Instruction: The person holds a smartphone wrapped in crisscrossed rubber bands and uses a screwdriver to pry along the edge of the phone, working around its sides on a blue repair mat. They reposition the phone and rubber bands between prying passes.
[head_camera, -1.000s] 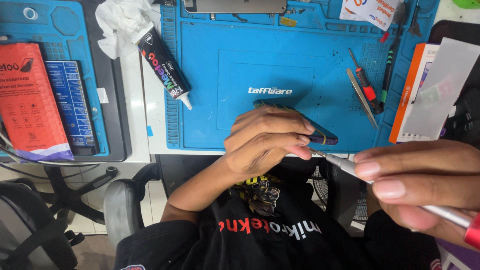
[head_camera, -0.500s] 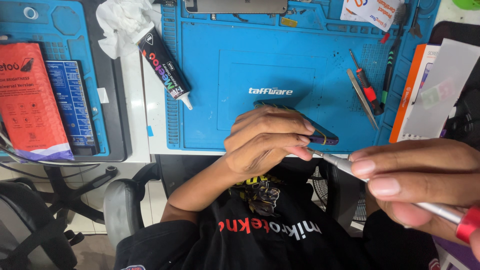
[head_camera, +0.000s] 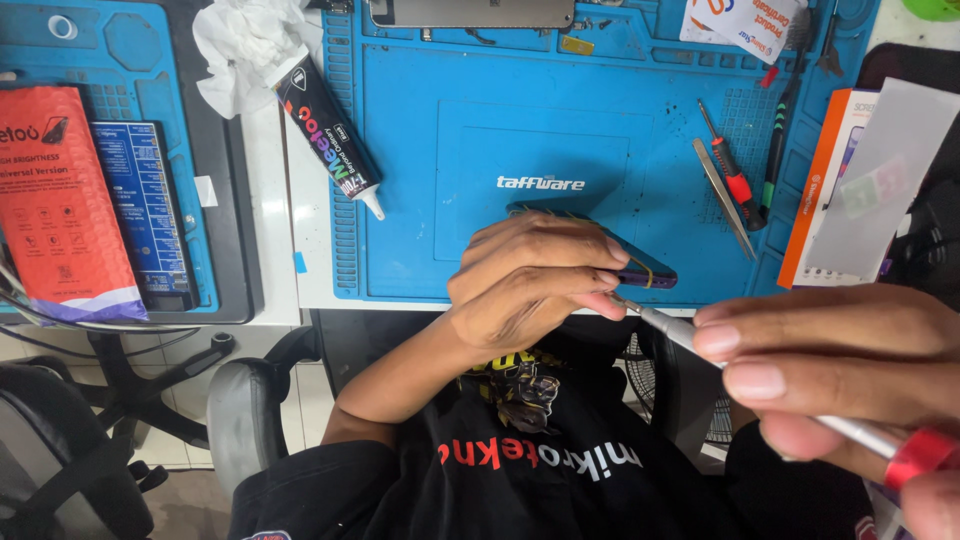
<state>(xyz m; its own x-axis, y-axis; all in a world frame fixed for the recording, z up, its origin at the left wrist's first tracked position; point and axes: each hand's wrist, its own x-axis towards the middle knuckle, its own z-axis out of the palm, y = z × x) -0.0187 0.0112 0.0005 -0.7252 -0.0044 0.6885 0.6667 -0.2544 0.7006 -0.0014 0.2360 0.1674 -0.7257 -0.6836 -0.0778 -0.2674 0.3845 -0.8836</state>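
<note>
The blue mat (head_camera: 600, 150) is a soft rubbery sheet with shallow square compartments moulded along its far edge and a ribbed strip down its side. The far compartments hold small bits of hardware, too small to tell apart, and a flat grey metal plate (head_camera: 470, 12) lies across them.

At the near edge of the mat, the left hand (head_camera: 530, 285) curls over a phone (head_camera: 640, 268), fingers closed around its dark glossy body so that only 1 purple-tinted end shows past the knuckles. Just off that near edge, the right hand (head_camera: 840, 365) pinches a slim metal screwdriver (head_camera: 680, 330) between thumb and 2 fingers; its shaft is smooth and silvery with a red collar near the back, and its tip sits right beside the exposed end of the phone.

Left of the mat, touching its ribbed edge, lies a black glue tube (head_camera: 325, 125) with a white nozzle, its back end against crumpled white tissue (head_camera: 240, 45). On the right part of the mat lie thin steel tweezers (head_camera: 722, 195) and a small red-handled driver (head_camera: 732, 175), side by side. Beyond the right edge of the mat stands an orange-and-white box (head_camera: 825, 190) under a translucent film sheet (head_camera: 890, 170).
</note>
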